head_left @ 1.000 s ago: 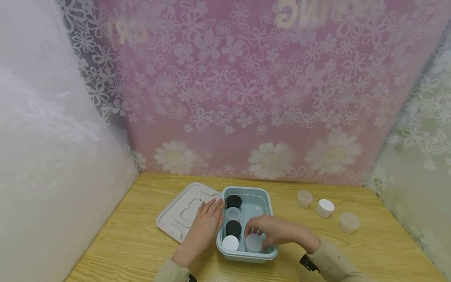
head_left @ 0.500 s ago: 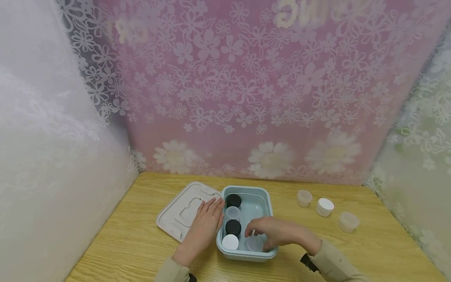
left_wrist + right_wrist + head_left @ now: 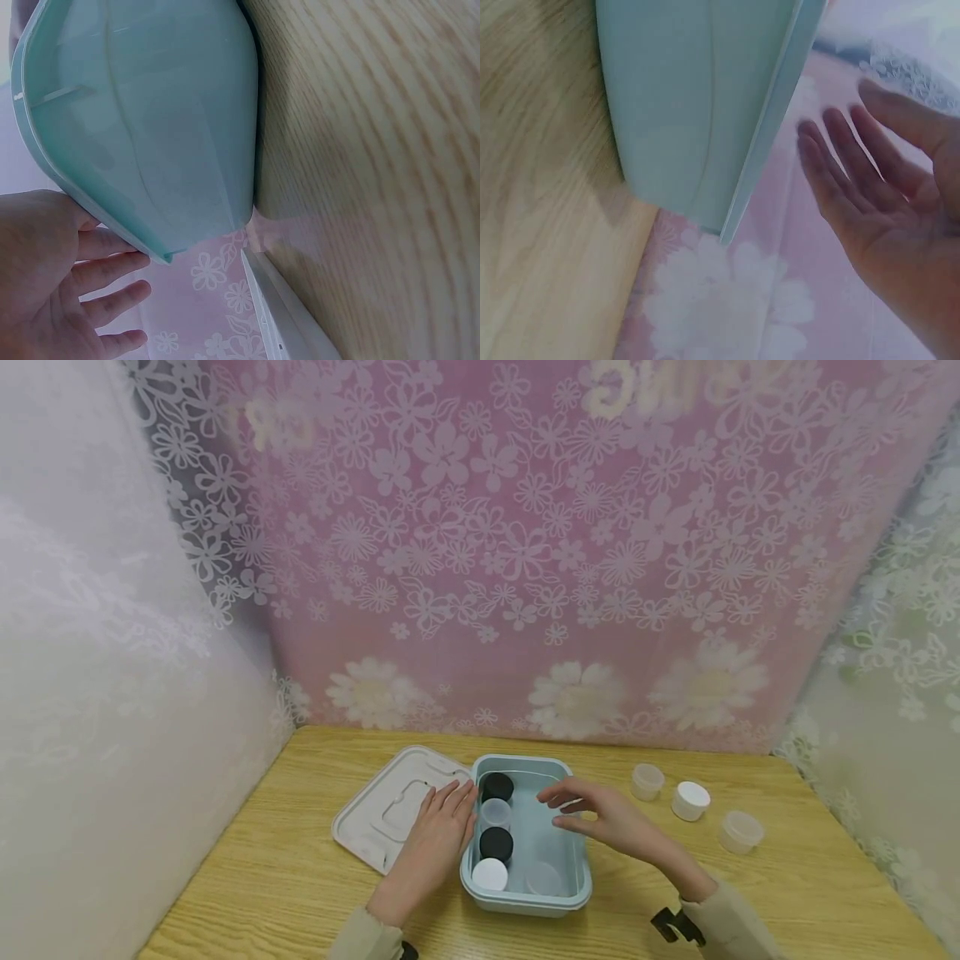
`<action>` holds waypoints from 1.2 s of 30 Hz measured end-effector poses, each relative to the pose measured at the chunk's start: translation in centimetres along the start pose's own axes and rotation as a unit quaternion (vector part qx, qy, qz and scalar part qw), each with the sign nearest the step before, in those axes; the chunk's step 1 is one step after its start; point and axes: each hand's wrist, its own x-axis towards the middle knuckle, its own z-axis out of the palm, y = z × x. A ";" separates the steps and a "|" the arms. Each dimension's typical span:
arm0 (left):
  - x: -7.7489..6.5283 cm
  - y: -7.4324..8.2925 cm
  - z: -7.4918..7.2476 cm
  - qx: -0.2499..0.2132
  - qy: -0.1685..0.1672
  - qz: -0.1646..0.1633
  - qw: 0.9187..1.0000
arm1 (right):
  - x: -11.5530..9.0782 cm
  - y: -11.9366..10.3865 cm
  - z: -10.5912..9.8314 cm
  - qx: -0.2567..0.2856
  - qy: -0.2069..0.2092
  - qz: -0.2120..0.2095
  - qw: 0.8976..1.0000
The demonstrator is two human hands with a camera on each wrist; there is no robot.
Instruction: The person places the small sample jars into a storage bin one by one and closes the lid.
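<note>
A light blue plastic box stands open on the table. Along its left side sit a black-lidded jar, a clear-lidded jar, another black-lidded jar and a white-lidded jar. In the near right corner lies a clear jar. My left hand rests with straight fingers against the box's left rim, as the left wrist view shows too. Above the box's right rim my right hand hovers, fingers loosely bent and holding nothing; the right wrist view shows the palm apart from the box.
The box's pale lid lies on the table at the left, partly under my left hand. To the right stand a clear tub, a white-lidded tub and another clear tub. A pink flowered curtain hangs behind the table.
My right hand has let go of the clear jar in the near right corner, then risen and moved away toward the back right. The left hand stays on the rim.
</note>
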 end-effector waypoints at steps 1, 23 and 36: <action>0.0 0.0 0.0 0.000 0.000 0.001 1.000 | -0.2 0.1 -0.1 0.007 0.022 0.007 1.000; 0.0 0.1 0.1 -0.005 0.002 0.000 1.000 | -6.7 3.1 -3.6 -0.036 0.285 0.029 0.957; 0.0 0.0 0.3 0.002 -0.003 0.000 1.000 | -12.8 6.7 -7.4 -0.103 0.328 0.123 0.931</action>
